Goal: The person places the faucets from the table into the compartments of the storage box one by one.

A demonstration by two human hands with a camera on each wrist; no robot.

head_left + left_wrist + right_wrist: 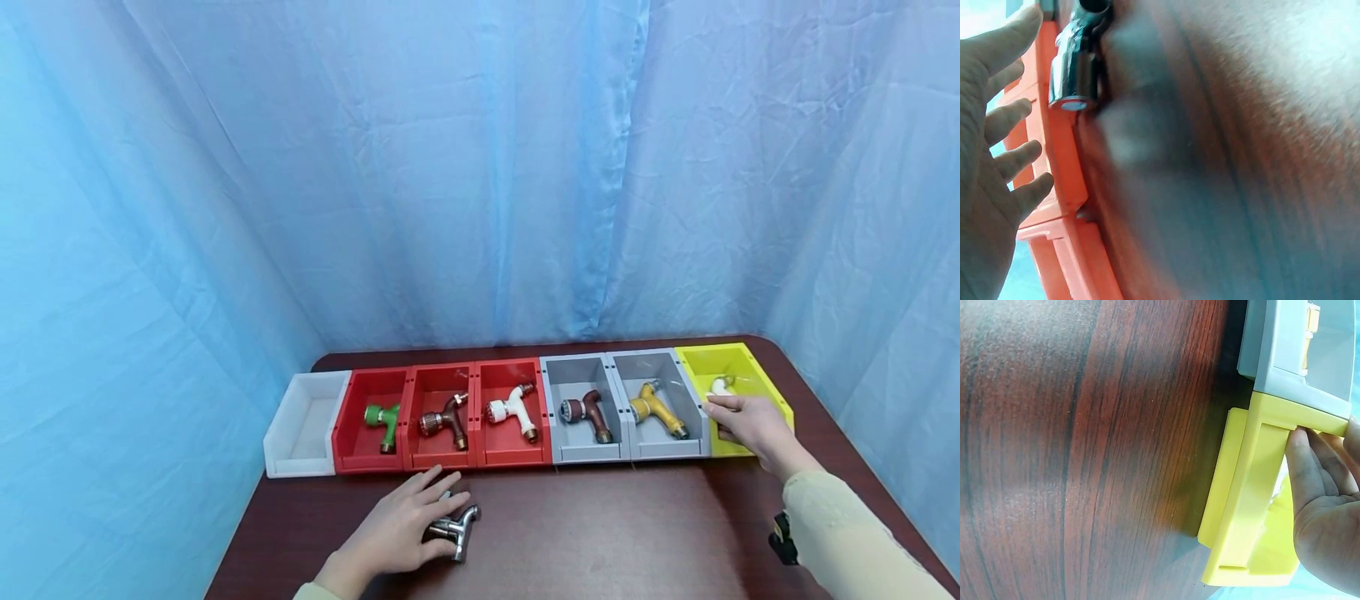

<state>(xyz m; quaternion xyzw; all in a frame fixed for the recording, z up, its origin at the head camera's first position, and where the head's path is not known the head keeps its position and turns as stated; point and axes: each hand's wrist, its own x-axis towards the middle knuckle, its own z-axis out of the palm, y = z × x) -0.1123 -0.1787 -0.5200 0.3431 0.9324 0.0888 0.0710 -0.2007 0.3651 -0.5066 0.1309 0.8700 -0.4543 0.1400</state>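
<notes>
Over a chrome tap (459, 533) on the tabletop, my left hand (401, 521) is spread with its fingers apart. In the left wrist view the chrome tap (1075, 69) lies beyond the thumb and fingers, not gripped. My right hand (753, 429) is at the yellow bin (772, 396) on the right end of the row. The right wrist view has that hand (1329, 506) pinching the yellow bin's side wall (1300, 412), fingers inside and thumb at the top edge. A white tap (722, 385) inside this bin is partly hidden by the hand.
Left of the yellow bin, grey bins (592, 454) hold a maroon tap (596, 414) and a yellow tap (660, 410). Red bins (442, 458) hold green (388, 425), brown (450, 422) and white taps (517, 410). A white bin (300, 467) ends the row; blue curtains (480, 167) surround the table.
</notes>
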